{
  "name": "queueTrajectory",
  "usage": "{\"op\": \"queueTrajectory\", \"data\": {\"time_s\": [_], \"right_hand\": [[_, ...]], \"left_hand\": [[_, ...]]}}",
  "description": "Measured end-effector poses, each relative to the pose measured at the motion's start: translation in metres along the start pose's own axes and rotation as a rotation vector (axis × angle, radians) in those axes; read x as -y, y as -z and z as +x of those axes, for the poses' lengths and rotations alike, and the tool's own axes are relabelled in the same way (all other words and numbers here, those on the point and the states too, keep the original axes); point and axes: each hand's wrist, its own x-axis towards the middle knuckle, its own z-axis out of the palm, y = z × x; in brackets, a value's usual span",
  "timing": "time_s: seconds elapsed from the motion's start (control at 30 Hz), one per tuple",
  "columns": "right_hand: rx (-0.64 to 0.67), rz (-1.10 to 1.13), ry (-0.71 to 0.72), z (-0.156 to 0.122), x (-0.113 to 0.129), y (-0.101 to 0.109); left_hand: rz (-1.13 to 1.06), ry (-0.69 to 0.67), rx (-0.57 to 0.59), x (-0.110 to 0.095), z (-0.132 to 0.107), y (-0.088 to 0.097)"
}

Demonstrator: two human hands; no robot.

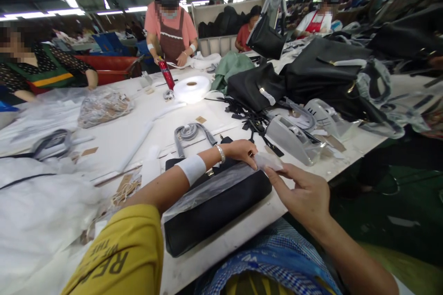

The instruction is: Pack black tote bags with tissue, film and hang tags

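Checked cloth [294, 244]; left hand [243, 151], right hand [308, 193] pinching crinkled film [268, 161].

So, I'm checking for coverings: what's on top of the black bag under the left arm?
A translucent sheet lies along the bag; the left hand and right hand hold whitish film near its right end. Whatever the left arm covers on the far side can't be seen.

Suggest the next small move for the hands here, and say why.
Perhaps smooth the film down at the bag's right end: the left hand and right hand both have fingers on it there, and it looks bunched up rather than flat.
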Motion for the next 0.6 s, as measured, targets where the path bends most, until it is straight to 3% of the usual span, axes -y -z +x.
{"op": "queueTrajectory", "data": {"time_s": [0.13,0.27,0.53,0.6], "right_hand": [[0.02,0.09,-0.057,-0.006,0.004,-0.011],[0.065,0.151,-0.048,-0.011,0.01,-0.027],[0.217,0.313,0.163,-0.024,0.021,-0.074],[0.236,0.309,0.214,-0.026,0.021,-0.086]], "left_hand": [[-0.144,-0.04,0.062,0.02,0.016,-0.003],[-0.248,-0.074,0.157,0.028,0.026,0.0],[-0.463,-0.047,0.417,0.029,0.043,0.013],[-0.487,-0.033,0.431,0.028,0.045,0.014]]}}
